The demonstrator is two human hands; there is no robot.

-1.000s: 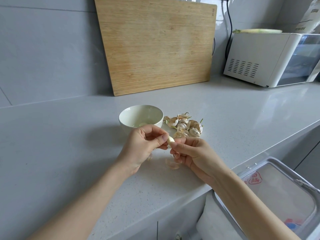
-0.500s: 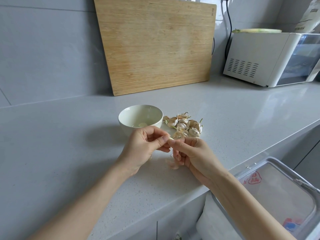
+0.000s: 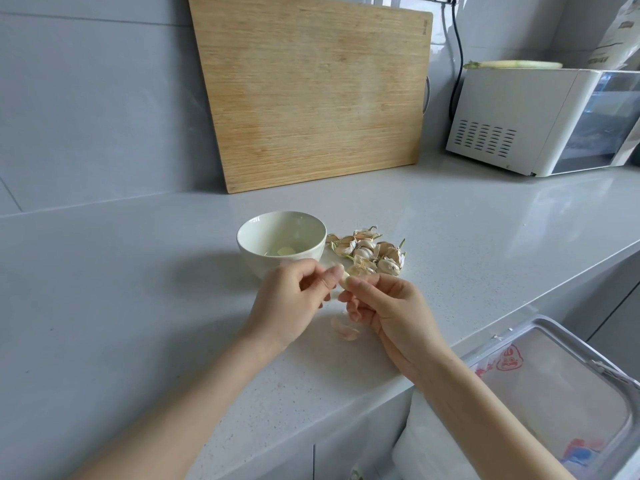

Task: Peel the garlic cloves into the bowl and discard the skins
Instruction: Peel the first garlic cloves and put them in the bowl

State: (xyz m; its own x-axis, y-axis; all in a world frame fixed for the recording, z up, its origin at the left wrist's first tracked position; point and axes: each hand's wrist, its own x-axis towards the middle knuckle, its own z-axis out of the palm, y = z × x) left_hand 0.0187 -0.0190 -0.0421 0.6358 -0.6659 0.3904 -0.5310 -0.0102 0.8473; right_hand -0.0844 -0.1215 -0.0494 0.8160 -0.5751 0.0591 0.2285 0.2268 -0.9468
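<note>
On the grey counter, near its front edge: left hand and right hand, close together, both pinching one garlic clove at the fingertips; how much peel remains on it cannot be told; white bowl just behind the hands, one peeled clove inside; pile of unpeeled cloves just right of the bowl; loose skins on the counter beneath the hands, not yet discarded. Progress, judged: early; most cloves left. Surroundings: wooden cutting board leaning on the wall; white appliance far right; lined bin below the counter edge, open; path to bowl and bin appears unobstructed.
</note>
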